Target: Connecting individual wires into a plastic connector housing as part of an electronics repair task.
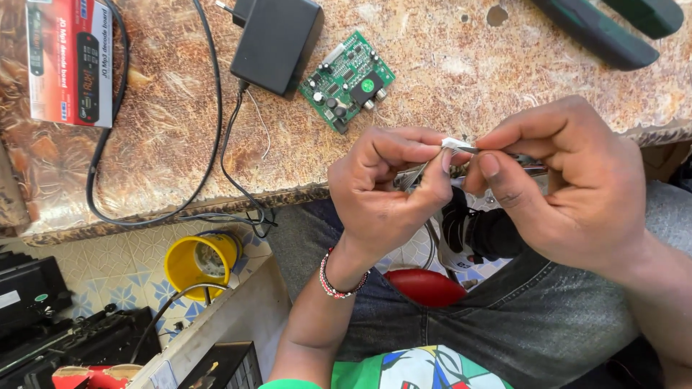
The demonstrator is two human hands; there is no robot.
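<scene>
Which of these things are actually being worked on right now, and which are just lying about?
In hand:
- small white piece, pinched between left hand and right hand
- thin wires hanging below the hands

Lying about:
- green circuit board
- black power adapter and its cable
- red box
- yellow cup on the floor
- dark green tool handles

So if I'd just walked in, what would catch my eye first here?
Probably the two hands meeting mid-picture: the left hand and right hand pinch a small white piece between their fingertips, over the person's lap. Next, the green circuit board lying on the worn table beside a black power adapter.
</scene>
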